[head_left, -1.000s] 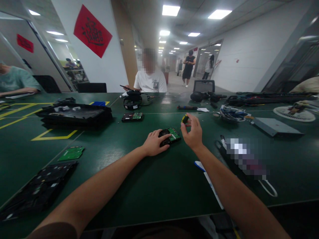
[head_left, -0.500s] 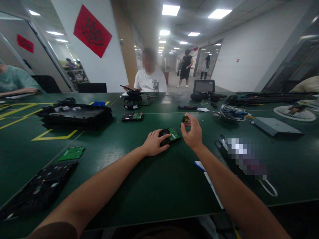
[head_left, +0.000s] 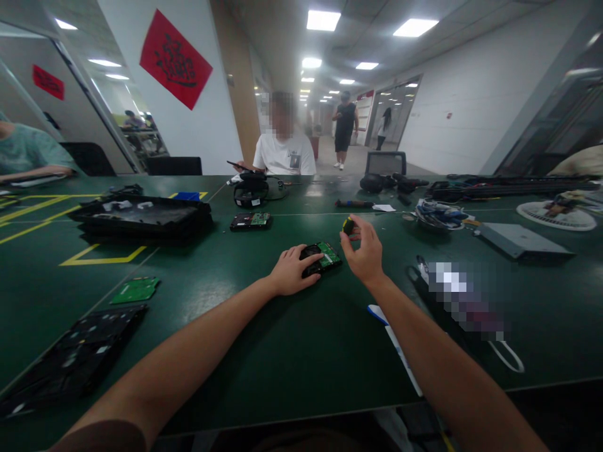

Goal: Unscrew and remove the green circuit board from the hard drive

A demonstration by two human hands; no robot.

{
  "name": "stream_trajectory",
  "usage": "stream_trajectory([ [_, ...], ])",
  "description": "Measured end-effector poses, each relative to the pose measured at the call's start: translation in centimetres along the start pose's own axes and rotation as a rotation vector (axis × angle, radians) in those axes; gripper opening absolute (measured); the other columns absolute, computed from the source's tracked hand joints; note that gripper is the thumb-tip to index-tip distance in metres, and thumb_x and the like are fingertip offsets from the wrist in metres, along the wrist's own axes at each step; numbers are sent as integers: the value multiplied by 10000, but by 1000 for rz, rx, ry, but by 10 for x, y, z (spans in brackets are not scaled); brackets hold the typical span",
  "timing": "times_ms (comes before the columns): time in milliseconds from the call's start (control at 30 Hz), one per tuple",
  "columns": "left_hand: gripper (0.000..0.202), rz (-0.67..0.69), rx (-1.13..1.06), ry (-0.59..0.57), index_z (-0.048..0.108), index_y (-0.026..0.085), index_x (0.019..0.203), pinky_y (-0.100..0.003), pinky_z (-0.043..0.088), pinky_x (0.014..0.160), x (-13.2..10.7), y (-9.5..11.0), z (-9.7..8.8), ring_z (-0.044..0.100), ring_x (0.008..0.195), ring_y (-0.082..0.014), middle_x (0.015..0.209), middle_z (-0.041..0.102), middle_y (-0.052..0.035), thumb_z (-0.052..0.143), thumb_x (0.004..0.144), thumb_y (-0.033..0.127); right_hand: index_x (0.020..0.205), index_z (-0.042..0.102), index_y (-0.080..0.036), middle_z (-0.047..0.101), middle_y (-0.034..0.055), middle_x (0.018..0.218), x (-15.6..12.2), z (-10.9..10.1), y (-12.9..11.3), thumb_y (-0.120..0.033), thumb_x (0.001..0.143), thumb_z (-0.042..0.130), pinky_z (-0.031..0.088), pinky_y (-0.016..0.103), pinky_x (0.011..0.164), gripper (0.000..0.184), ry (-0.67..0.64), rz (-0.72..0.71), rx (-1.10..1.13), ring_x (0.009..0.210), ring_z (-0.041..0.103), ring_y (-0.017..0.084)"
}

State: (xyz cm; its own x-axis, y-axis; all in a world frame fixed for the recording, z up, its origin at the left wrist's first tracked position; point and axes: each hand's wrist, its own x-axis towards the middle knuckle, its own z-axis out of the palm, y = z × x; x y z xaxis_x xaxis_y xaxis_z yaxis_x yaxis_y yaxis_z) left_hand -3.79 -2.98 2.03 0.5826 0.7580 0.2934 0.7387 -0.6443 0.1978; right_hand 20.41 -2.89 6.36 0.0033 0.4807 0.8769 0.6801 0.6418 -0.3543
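Note:
My left hand (head_left: 294,270) lies over a black hard drive (head_left: 311,269) with a green circuit board (head_left: 330,253) on its right part, gripping it against the table. Its thumb is along the near edge and the fingers reach across the top. Just right of the drive, my right hand (head_left: 363,250) pinches the black-green and yellow handle of a screwdriver (head_left: 348,226) between thumb and fingers. The handle stands roughly upright. Its shaft is thin and hard to see, and I cannot tell whether the tip touches the drive.
Another hard drive (head_left: 250,221) lies farther back. Black plastic trays (head_left: 141,216), a loose green circuit board (head_left: 135,290) and a black panel (head_left: 78,351) are on the left. A grey metal box (head_left: 522,240) and bundled cables (head_left: 438,213) sit right. A person (head_left: 285,150) sits opposite.
The screwdriver handle has turned slightly in my right hand, showing more yellow. My left hand and the hard drive stay in place. People walking in the background have shifted.

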Motion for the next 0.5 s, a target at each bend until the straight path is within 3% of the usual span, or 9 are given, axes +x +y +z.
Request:
stream_trajectory([
  [500,643,3,3,3,462,420,1544,-601,364,1126,0,-1,1,377,1447,-415,1589,361,-129,607,942,594,1425,516,-251,652,123,1244,1,-1,-2,-286,980,581,655,455,852,451,10,6,-11,990,695,248],
])
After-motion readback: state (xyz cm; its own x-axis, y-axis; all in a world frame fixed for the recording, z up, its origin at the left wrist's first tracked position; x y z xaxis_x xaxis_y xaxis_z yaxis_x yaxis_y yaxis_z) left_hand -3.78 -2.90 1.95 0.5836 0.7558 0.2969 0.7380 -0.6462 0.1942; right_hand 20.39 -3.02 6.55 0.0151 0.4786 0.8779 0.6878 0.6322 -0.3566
